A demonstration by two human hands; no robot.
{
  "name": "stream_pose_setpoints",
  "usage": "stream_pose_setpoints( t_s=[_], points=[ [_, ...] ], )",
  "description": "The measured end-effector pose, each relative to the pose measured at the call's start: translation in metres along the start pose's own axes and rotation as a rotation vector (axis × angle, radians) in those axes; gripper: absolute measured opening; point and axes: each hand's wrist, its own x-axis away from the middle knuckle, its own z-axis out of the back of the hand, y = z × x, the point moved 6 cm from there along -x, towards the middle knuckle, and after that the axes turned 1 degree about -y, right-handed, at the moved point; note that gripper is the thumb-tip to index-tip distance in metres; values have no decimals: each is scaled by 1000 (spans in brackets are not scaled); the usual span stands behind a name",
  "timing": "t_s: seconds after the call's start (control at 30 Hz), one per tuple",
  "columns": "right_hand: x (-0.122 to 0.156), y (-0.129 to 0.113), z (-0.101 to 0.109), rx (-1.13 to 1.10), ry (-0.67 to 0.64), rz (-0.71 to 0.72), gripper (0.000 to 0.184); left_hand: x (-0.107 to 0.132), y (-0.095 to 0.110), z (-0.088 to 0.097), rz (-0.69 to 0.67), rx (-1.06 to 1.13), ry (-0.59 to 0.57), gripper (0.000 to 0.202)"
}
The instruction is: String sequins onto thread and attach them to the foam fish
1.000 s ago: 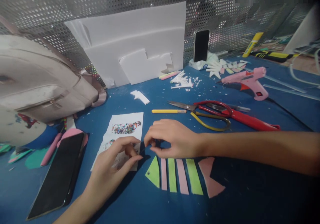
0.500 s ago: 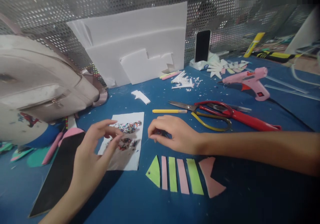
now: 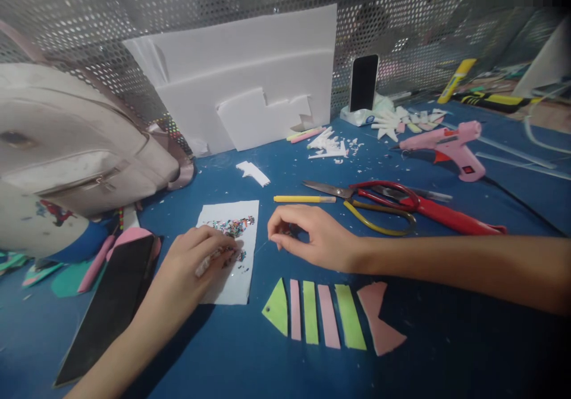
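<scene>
Shiny bits (image 3: 234, 227) — under left hand (image 3: 196, 259) (partly)

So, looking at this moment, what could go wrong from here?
The left hand might brush the small shiny bits and scatter them off the white paper.
The right hand, hovering close to the loose fish-shaped pieces, could knock their row crooked.
It could also catch the nearby scissors, whose pointed blades lie uncovered.

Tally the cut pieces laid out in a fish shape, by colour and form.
Light-green triangular piece with dark dot: 1
Light-green flat strips: 2
Pink flat strips: 2
Pink notched tail-shaped piece: 1
Total: 6
</scene>
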Motion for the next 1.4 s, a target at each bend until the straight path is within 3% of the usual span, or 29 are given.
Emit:
stream_pose_setpoints(
  t_s=[0.37,0.73,1.2,1.4],
  points=[
    [0,-1,-1,17,-4,6,7,-1,10,-3,-85,-44,39,12],
    [-1,-1,-1,23,-5,10,7,-2,7,-9,-123,-36,36,8],
    [0,-1,-1,21,-3,11,8,-5,6,-10,-96,-7,11,13],
    [0,-1,-1,20,3,17,8,-4,4,-7,2,37,9,16]
  ],
)
